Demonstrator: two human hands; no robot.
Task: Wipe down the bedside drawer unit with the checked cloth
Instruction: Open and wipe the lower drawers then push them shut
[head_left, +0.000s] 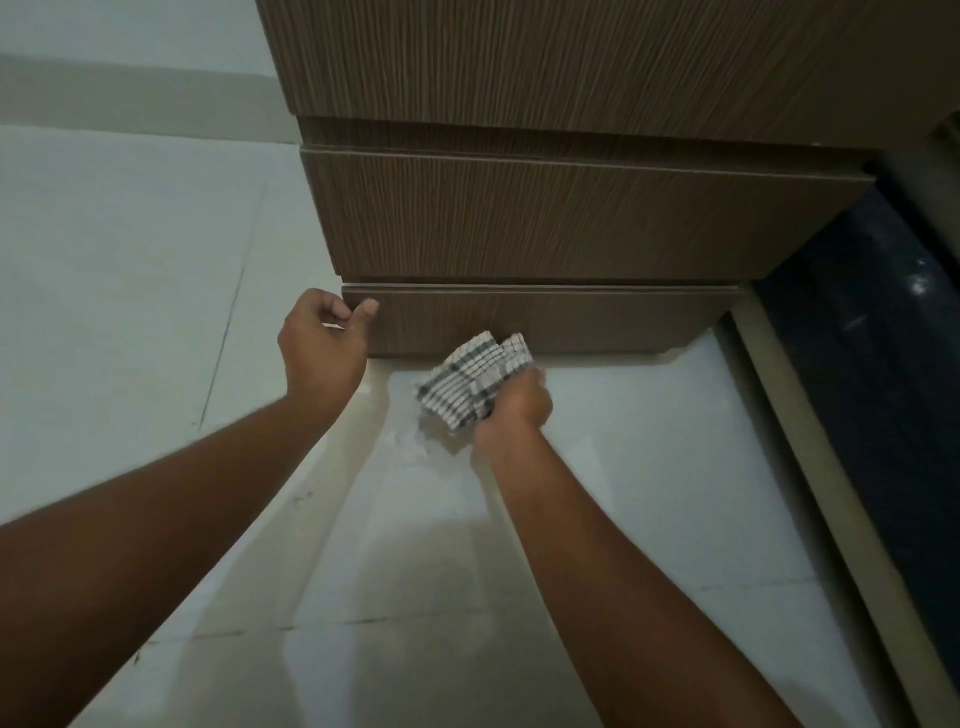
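Gripping the bunched checked cloth (470, 382) against the drawer unit (545, 228) base, right hand (511, 408); left hand (324, 343) pinching the bottom drawer (535, 319) corner.

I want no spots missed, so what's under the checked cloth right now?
Pale floor shows around the checked cloth, which the right hand grips at the foot of the bottom drawer front. The patch directly beneath is covered and cannot be seen.

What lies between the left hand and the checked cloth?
Nothing loose. In the head view, only bare bottom drawer front and pale floor tile lie between the left hand at the drawer's corner and the checked cloth gripped by the right hand.
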